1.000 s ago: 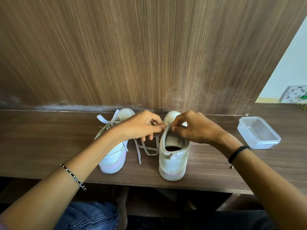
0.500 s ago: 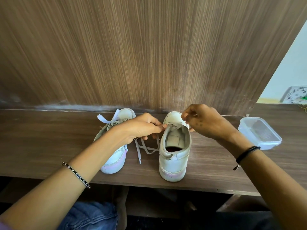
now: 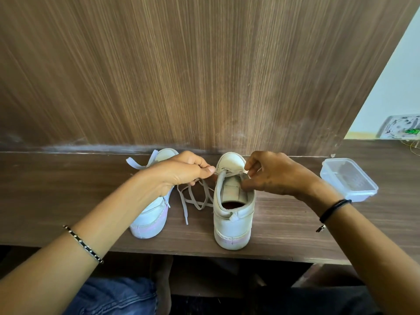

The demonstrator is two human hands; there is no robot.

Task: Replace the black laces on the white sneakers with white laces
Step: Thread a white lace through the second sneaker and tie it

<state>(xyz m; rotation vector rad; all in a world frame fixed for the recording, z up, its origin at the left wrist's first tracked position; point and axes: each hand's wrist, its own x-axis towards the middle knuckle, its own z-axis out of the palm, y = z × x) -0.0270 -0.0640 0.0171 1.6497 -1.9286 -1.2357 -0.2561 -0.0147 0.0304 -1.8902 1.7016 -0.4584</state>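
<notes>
Two white sneakers stand heel-toward-me on a wooden shelf [image 3: 68, 192]. The right sneaker [image 3: 233, 223] is partly laced with a white lace [image 3: 193, 198] whose loose ends trail onto the shelf between the shoes. My left hand [image 3: 181, 171] pinches the lace at the shoe's left edge. My right hand [image 3: 272, 173] pinches the lace at the right eyelets, its thumb against the tongue. The left sneaker [image 3: 150, 221] sits partly under my left forearm, with a white lace tied at its front. No black lace is in view.
A clear plastic container [image 3: 348, 178] stands on the shelf to the right of my right wrist. A tall wooden panel [image 3: 204, 76] rises directly behind the shoes. The shelf's front edge runs just below the sneaker heels, above my knees.
My right hand rose toward the shoe's toe, then came back down onto the right eyelets and tongue. My left hand stayed at the lace on the left side.
</notes>
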